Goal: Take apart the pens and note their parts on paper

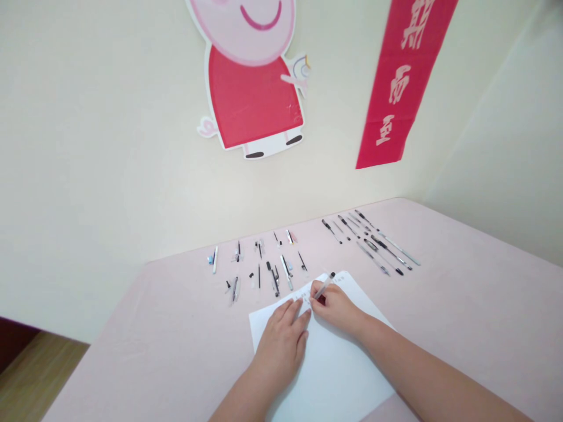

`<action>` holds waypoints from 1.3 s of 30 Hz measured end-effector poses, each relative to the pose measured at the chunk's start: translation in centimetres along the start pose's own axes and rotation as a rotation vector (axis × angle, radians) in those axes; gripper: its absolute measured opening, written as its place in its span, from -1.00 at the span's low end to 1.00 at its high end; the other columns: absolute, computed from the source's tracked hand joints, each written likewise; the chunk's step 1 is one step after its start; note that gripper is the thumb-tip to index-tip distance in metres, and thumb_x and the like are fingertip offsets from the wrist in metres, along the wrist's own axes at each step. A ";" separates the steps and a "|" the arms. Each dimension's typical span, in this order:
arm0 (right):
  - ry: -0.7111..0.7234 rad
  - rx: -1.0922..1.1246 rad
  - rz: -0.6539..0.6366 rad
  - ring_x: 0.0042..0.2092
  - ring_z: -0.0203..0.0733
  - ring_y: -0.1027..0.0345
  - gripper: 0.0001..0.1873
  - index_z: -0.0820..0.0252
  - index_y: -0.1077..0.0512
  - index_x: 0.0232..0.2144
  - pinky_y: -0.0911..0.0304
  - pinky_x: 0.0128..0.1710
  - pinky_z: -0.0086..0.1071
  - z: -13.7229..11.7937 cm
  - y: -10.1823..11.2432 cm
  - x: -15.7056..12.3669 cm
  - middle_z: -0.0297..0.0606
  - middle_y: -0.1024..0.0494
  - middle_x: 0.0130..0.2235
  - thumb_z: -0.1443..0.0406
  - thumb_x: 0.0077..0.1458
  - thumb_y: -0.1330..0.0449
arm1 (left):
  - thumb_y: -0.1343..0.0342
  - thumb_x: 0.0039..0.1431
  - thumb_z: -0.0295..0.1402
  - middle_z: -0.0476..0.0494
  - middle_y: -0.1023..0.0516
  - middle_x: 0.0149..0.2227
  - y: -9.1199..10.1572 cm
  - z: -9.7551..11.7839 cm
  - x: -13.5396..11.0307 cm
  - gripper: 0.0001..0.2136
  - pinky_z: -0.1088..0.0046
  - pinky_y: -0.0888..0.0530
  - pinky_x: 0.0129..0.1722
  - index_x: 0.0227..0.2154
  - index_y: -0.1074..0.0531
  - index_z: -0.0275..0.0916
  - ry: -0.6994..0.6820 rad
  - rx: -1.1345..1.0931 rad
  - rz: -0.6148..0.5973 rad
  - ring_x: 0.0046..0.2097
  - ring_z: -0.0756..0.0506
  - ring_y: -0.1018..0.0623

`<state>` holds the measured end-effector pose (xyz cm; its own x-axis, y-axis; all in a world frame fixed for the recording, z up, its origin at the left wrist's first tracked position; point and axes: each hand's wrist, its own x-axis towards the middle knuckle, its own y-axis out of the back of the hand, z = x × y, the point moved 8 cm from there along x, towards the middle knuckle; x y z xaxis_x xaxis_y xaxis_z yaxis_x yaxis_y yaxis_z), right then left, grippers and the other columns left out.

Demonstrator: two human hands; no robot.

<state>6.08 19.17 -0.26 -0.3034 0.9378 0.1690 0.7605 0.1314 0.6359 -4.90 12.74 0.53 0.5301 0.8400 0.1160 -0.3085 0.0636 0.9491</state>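
Grasping one pen [324, 286], the right hand [334, 305] rests on one page [338, 375]; the left hand [282, 340] lies there, grip released.

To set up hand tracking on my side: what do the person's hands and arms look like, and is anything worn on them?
The left hand and right hand are both bare: no glove, ring, watch or bracelet shows. The left forearm and right forearm are uncovered too, with no sleeve in view.
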 end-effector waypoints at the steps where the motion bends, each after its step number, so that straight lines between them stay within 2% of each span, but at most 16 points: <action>1: -0.003 0.008 -0.003 -0.55 -0.36 -0.12 -0.92 0.19 -0.26 -0.59 -0.02 -0.51 -0.49 0.1 0.0 0.0 -0.45 -0.24 -0.63 0.39 -0.10 -0.04 | 0.11 0.17 -0.41 -0.13 -0.20 0.19 0.1 0.0 0.0 -0.60 0.10 -0.22 0.13 0.09 -0.23 -0.10 -0.001 -0.003 0.002 0.19 -0.19 -0.19; 5: -0.010 0.078 0.003 -0.55 -0.36 -0.10 -0.92 0.19 -0.24 -0.59 -0.02 -0.52 -0.48 0.5 0.0 0.2 -0.45 -0.22 -0.63 0.38 -0.11 -0.04 | 0.11 0.17 -0.41 -0.14 -0.20 0.19 0.2 0.1 0.0 -0.61 0.08 -0.23 0.12 0.08 -0.24 -0.11 0.001 -0.006 -0.004 0.19 -0.20 -0.19; 9: -0.060 0.328 0.094 -0.53 -0.35 -0.12 -0.89 0.18 -0.23 -0.55 -0.07 -0.52 -0.48 1.4 1.0 0.7 -0.44 -0.22 -0.60 0.29 -0.05 -0.04 | 0.11 0.18 -0.40 -0.13 -0.19 0.20 0.0 0.0 0.0 -0.61 0.09 -0.22 0.12 0.09 -0.23 -0.10 -0.002 -0.010 -0.002 0.19 -0.20 -0.18; 13: -0.142 0.474 0.211 -0.54 -0.34 -0.16 -0.73 0.21 -0.33 -0.36 -0.09 -0.56 -0.47 2.8 2.9 1.0 -0.37 -0.30 -0.56 0.12 0.06 -0.02 | 0.12 0.19 -0.38 -0.11 -0.18 0.20 -0.1 -0.1 0.0 -0.61 0.10 -0.22 0.13 0.09 -0.22 -0.09 -0.003 -0.011 -0.003 0.20 -0.19 -0.17; 17: -0.149 0.452 0.370 -0.48 -0.28 -0.24 -0.61 0.22 -0.34 -0.20 -0.15 -0.51 -0.43 3.6 5.8 0.8 -0.28 -0.40 -0.50 0.06 0.12 0.05 | 0.13 0.20 -0.38 -0.10 -0.18 0.21 0.0 -0.1 0.0 -0.60 0.12 -0.20 0.14 0.10 -0.20 -0.09 0.002 -0.010 -0.013 0.20 -0.18 -0.17; 22: -0.114 0.303 0.490 -0.37 -0.20 -0.33 -0.66 0.22 -0.30 -0.19 -0.22 -0.43 -0.39 4.6 8.1 0.9 -0.19 -0.45 -0.40 0.12 0.12 0.06 | 0.15 0.21 -0.38 -0.09 -0.16 0.21 -0.2 -0.2 -0.1 -0.60 0.10 -0.20 0.14 0.11 -0.19 -0.08 0.003 -0.015 -0.024 0.20 -0.18 -0.15; 28: -0.076 0.035 0.419 -0.33 -0.18 -0.34 -0.74 0.20 -0.30 -0.21 -0.22 -0.31 -0.34 5.9 7.1 1.5 -0.21 -0.45 -0.32 0.31 -0.03 -0.05 | 0.14 0.20 -0.38 -0.09 -0.17 0.21 -0.1 -0.2 0.0 -0.60 0.08 -0.21 0.12 0.10 -0.21 -0.07 0.000 -0.040 -0.008 0.19 -0.18 -0.17; 32: -0.066 -0.095 0.375 -0.31 -0.19 -0.32 -0.72 0.20 -0.30 -0.21 -0.18 -0.28 -0.34 5.4 6.4 1.4 -0.24 -0.44 -0.33 0.38 -0.07 -0.06 | 0.13 0.19 -0.38 -0.08 -0.18 0.20 0.0 -0.3 0.0 -0.61 0.10 -0.22 0.13 0.09 -0.22 -0.07 0.009 -0.043 -0.010 0.19 -0.18 -0.18; 39: -0.101 -0.200 0.297 -0.31 -0.20 -0.28 -0.70 0.18 -0.34 -0.24 -0.13 -0.28 -0.36 4.6 5.3 1.8 -0.29 -0.42 -0.37 0.42 -0.11 -0.10 | 0.13 0.19 -0.38 -0.07 -0.18 0.21 0.1 -0.2 -0.1 -0.61 0.11 -0.22 0.13 0.09 -0.22 -0.07 0.003 -0.037 -0.005 0.19 -0.17 -0.18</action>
<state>12.23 23.05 -0.05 -0.0211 0.9538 0.2996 0.6763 -0.2071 0.7069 -5.18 12.77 0.58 0.5294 0.8411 0.1108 -0.3352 0.0874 0.9381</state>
